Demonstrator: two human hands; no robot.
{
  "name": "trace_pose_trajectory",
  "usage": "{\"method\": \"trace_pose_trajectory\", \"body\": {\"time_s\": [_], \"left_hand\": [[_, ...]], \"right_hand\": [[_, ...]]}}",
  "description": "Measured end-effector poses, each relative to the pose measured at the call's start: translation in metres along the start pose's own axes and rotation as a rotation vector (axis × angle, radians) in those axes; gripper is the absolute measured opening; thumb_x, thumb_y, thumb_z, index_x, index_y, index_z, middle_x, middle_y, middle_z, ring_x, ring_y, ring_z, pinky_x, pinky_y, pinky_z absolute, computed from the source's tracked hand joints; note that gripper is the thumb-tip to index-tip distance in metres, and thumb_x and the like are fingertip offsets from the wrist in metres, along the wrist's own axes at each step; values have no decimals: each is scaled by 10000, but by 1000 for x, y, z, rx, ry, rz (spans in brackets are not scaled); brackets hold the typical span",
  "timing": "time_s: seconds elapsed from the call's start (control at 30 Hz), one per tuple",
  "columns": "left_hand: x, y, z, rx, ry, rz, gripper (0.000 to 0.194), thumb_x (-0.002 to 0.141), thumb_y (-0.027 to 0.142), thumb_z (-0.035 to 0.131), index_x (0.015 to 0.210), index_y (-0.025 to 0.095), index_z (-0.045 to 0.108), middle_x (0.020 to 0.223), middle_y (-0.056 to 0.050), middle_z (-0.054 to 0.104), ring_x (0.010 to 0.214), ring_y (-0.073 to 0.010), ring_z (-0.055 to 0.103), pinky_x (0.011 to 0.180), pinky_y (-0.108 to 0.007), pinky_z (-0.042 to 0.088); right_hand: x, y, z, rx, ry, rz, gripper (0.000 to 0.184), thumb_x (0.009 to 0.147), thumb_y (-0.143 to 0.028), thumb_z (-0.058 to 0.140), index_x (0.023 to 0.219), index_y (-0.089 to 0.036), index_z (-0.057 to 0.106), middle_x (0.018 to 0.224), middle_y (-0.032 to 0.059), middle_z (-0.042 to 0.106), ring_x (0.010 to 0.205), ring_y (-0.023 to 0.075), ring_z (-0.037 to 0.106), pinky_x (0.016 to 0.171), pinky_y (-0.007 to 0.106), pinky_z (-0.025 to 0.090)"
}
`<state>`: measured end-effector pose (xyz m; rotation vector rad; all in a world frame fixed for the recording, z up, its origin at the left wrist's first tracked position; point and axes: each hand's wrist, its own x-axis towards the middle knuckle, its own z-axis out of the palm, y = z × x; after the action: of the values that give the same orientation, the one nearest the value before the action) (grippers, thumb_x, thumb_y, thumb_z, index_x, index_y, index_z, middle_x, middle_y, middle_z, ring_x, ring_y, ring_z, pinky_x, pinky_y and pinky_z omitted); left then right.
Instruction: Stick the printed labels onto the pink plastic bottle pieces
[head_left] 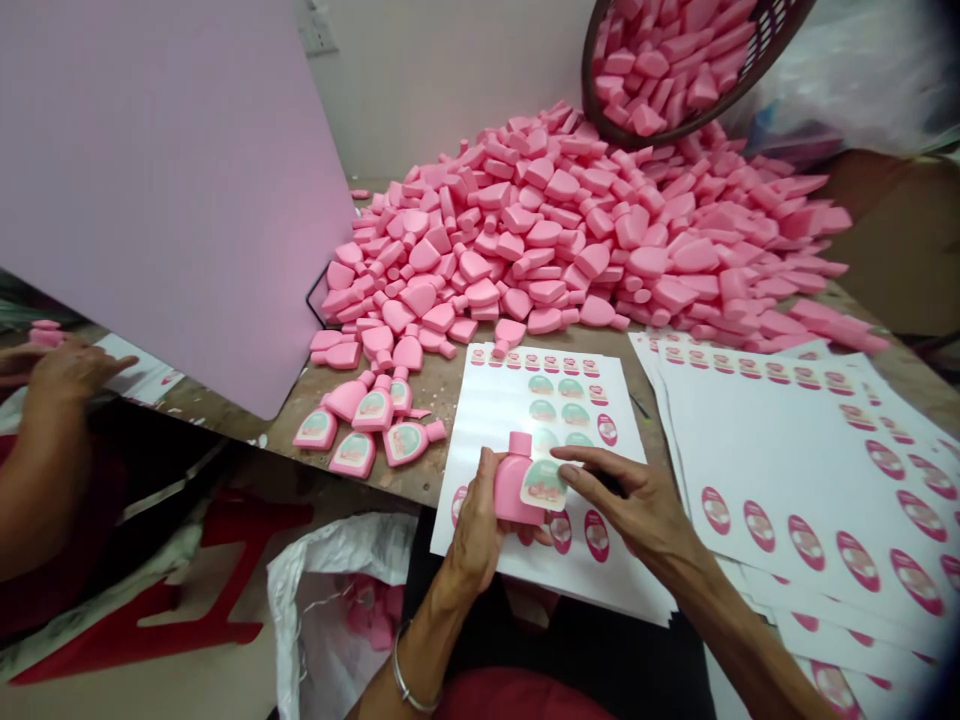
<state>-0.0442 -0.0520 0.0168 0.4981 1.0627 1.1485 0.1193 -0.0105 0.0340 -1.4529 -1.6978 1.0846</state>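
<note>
Evidently, the left hand [476, 525] closes round a pink bottle [511, 490] above the sheet of stickers [495, 420] — steadying it — while the right hand [637, 505], fingers spread, touches the label [544, 483] on its face.
</note>
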Motion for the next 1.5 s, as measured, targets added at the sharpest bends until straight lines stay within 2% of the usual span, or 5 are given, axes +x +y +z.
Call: {"method": "trace_pose_trajectory", "body": {"time_s": [0.17, 1.0, 1.27, 1.4, 1.5], "left_hand": [[-2, 6, 4, -76, -106, -13, 664, 868, 669, 270, 1148, 153, 580, 703, -31, 653, 541, -142, 617, 498, -240, 497], [-2, 9, 3, -143, -119, 8, 587, 906, 605, 255, 1063, 145, 585, 809, -42, 615, 650, -134, 588, 557, -256, 539], [-3, 10, -4, -50, -215, 61, 310, 771, 253, 629, 1061, 170, 556, 784, 17, 546, 610, -93, 568, 551, -217, 526], [-5, 12, -4, -56, -235, 74, 258, 795, 237, 602, 1030, 159, 529, 866, -21, 576, 700, -128, 606, 624, -271, 548], [-8, 15, -1, -73, -294, 56, 246, 800, 214, 615, 1018, 158, 516, 910, -41, 593, 775, -147, 615, 712, -322, 553]], "right_hand": [[0, -14, 9, 39, -84, 10, 307, 754, -488, 643, 908, -244, 748, 812, 27, 729, 674, 179, 640, 560, 258, 498], [0, -29, 18, 31, 30, -31, 264, 699, -417, 690, 833, -201, 756, 734, 32, 721, 652, 179, 642, 561, 260, 507], [0, -17, 18, -122, 50, -163, 284, 794, -439, 608, 920, -214, 726, 836, 50, 725, 717, 194, 649, 629, 303, 509], [2, -11, 11, -483, 276, -291, 443, 748, -505, 644, 1063, -196, 676, 962, 111, 705, 888, 295, 632, 829, 474, 459], [8, -13, 15, -339, 228, -216, 651, 665, -531, 708, 1209, -200, 572, 1134, 126, 647, 984, 303, 615, 859, 463, 475]]}}
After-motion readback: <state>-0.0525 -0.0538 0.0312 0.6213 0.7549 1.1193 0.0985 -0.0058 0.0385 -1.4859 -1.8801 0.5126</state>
